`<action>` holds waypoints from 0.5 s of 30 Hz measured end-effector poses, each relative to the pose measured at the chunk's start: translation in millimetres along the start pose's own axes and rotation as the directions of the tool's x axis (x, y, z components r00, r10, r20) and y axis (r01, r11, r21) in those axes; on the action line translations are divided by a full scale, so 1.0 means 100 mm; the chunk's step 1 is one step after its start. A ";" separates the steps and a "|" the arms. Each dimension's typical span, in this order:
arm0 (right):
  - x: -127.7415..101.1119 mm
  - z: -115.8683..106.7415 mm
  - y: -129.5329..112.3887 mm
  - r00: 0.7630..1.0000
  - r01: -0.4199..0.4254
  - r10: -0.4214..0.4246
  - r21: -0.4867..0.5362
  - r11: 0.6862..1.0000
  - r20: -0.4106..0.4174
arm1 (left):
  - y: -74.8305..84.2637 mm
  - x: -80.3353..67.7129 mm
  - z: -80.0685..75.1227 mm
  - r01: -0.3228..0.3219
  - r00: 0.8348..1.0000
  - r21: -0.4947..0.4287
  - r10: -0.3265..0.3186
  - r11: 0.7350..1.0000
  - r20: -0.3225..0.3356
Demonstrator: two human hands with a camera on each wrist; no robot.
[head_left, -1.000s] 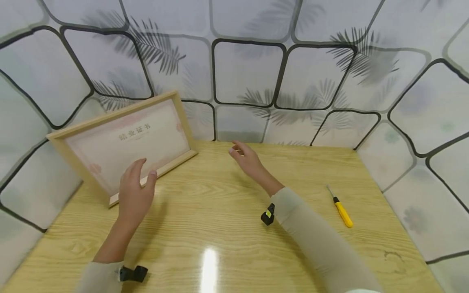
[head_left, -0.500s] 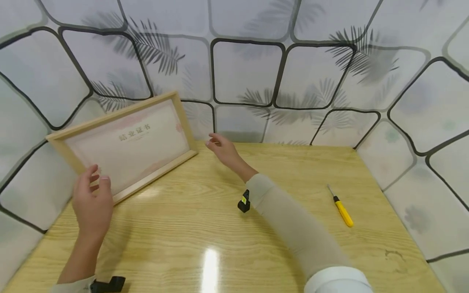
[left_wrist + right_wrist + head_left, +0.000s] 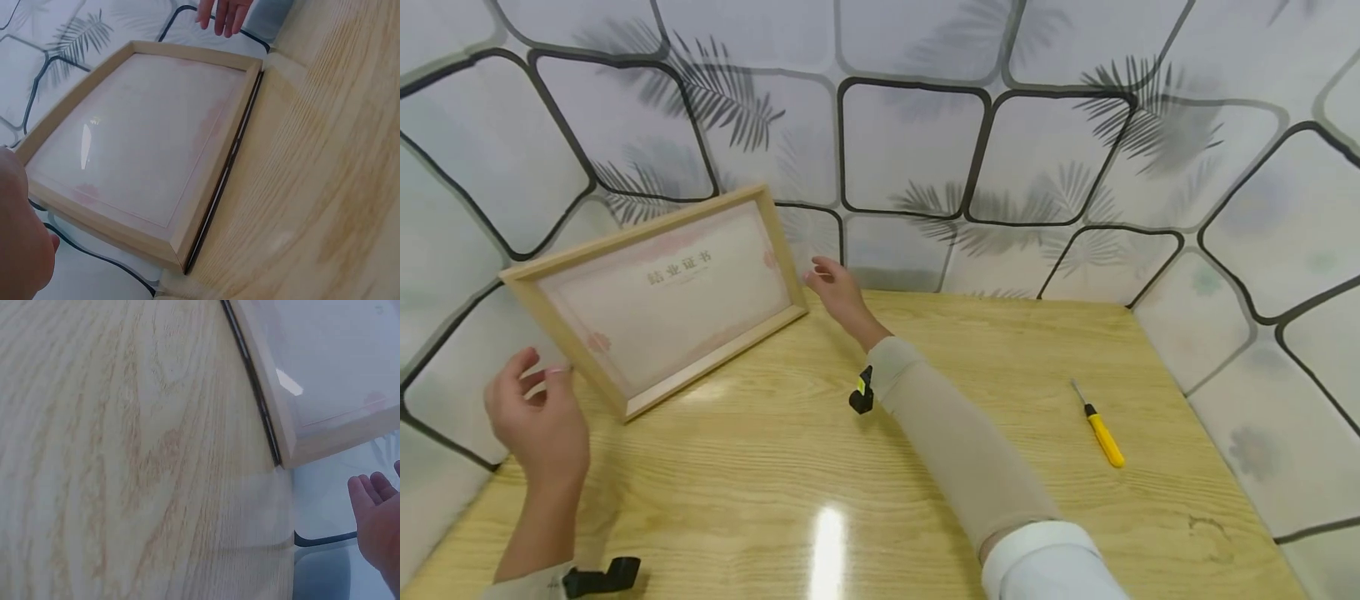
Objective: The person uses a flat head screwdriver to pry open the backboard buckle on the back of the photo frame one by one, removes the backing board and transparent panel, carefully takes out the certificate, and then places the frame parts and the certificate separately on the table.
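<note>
Wooden picture frame (image 3: pixel 655 296), pale, holding a pink-bordered certificate behind glass, is stood on its long lower edge at the far left of the table (image 3: pixel 880 467) and leaned back against the patterned wall covering (image 3: pixel 910 142). Left hand (image 3: pixel 538 421) is held just off the frame's near-left corner, fingers loosely spread, nothing grasped, no contact shown. Right hand (image 3: pixel 835 292) is held just beside the frame's right edge, near the lower right corner, fingers relaxed and extended, nothing held; whether the fingertips touch the wood cannot be told. The frame thus lies between the two hands, unsupported by either and resting on table and wall only. Judgement on handling: the frame would best be taken by both short sides together, thumbs on the front moulding and fingers behind, kept off the glass, so that the lower edge is not let slide forward on the glossy tabletop. Yellow-handled screwdriver (image 3: pixel 1101 429) is laid well apart at the right, untouched.
</note>
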State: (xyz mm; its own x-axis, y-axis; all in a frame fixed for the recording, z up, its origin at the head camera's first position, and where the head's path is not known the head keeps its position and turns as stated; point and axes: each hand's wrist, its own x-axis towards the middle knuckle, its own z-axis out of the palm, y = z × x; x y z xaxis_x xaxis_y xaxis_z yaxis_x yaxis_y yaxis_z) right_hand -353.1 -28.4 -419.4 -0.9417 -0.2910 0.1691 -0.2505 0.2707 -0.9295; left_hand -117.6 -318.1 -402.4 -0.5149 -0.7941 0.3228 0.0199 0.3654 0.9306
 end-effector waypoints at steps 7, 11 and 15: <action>0.16 0.11 0.01 0.999 0.016 -0.014 0.025 1.000 -0.053 | -0.08 0.03 0.00 0.003 1.000 -0.033 -0.003 0.999 -0.017; 0.22 0.15 0.01 0.998 -0.011 0.015 0.046 0.999 -0.067 | -0.10 0.07 0.01 0.038 0.999 -0.069 -0.038 0.997 0.003; 0.26 0.21 -0.01 0.996 -0.011 0.018 0.076 0.997 -0.086 | -0.12 0.13 0.03 0.070 0.998 -0.101 -0.069 0.992 0.007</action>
State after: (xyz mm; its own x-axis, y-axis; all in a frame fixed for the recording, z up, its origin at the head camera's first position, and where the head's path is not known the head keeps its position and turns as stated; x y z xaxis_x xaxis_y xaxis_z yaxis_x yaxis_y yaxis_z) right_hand -372.5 -55.7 -420.7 -0.9618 -0.2064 0.1798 -0.2220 0.2035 -0.9536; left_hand -127.3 -331.4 -409.4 -0.5210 -0.8142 0.2562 0.0708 0.2579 0.9636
